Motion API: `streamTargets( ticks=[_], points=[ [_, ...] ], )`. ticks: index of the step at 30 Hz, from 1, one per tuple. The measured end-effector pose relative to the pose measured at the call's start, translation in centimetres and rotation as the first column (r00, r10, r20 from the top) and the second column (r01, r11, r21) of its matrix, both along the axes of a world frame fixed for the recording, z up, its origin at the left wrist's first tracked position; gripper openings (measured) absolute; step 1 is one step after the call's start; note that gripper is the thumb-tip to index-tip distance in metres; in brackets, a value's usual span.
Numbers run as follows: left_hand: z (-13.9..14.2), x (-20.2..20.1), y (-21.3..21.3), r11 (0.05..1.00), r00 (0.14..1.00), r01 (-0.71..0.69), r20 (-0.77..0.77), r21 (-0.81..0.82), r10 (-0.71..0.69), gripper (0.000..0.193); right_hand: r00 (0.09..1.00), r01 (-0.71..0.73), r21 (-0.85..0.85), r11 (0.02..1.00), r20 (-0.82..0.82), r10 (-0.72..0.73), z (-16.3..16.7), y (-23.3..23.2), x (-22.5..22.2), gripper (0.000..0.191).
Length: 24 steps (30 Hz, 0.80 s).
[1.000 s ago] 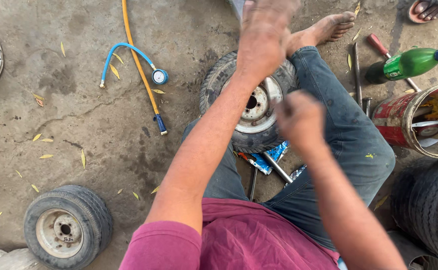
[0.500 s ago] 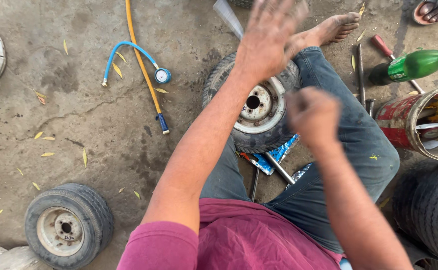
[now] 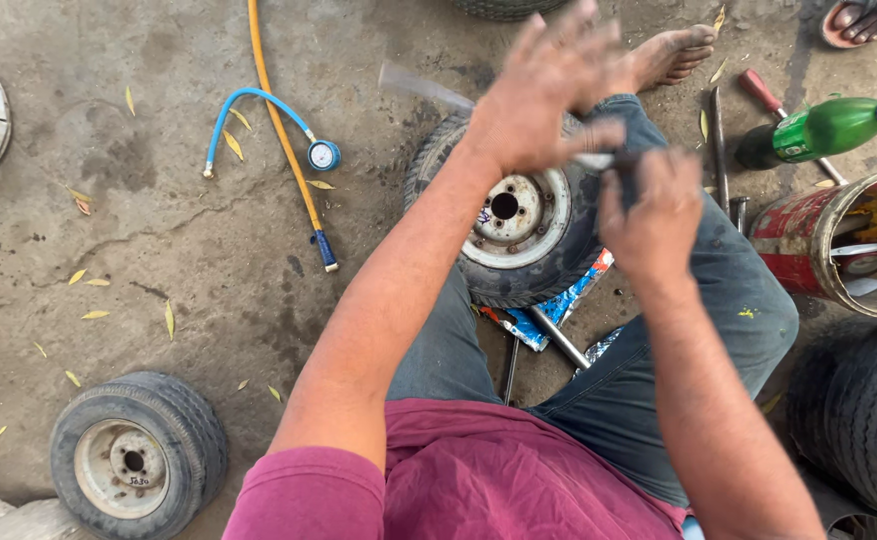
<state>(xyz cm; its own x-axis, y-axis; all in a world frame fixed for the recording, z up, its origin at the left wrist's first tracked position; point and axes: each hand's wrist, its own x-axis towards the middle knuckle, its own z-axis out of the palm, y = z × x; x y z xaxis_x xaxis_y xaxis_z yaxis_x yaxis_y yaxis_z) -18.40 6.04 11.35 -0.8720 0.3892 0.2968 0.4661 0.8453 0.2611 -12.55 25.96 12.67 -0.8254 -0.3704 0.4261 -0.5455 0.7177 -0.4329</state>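
Grey-rimmed small black rubber wheel (image 3: 519, 225) at 12 o'clock, untouched | left hand (image 3: 549, 95) spread open | right hand (image 3: 659, 215) pinching thin blurred metal piece (image 3: 594, 160).

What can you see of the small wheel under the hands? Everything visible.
The small wheel lies flat on the concrete floor between the seated person's legs, rim face up. It has a worn, dusty black tyre and a pale metal rim with a dark centre hole and bolt holes. The left arm and the raised hands cover its upper part. Its lower edge rests over a blue wrapper.
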Motion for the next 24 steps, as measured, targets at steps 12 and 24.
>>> streamTargets(
  ticks=[12,24],
  points=[
    [0.6,-0.6,1.3,0.965,0.787,0.032,0.602,-0.259,0.135,0.064,0.969,-0.073,-0.128,0.989,-0.244,0.040,0.9,0.1,-0.6,0.024],
    [-2.3,-2.9,0.7,0.794,0.796,-0.604,0.009,0.066,0.605,0.069,0.940,-0.176,-0.320,0.931,0.226,0.256,-1.9,-3.3,3.9,0.026]
  ],
)
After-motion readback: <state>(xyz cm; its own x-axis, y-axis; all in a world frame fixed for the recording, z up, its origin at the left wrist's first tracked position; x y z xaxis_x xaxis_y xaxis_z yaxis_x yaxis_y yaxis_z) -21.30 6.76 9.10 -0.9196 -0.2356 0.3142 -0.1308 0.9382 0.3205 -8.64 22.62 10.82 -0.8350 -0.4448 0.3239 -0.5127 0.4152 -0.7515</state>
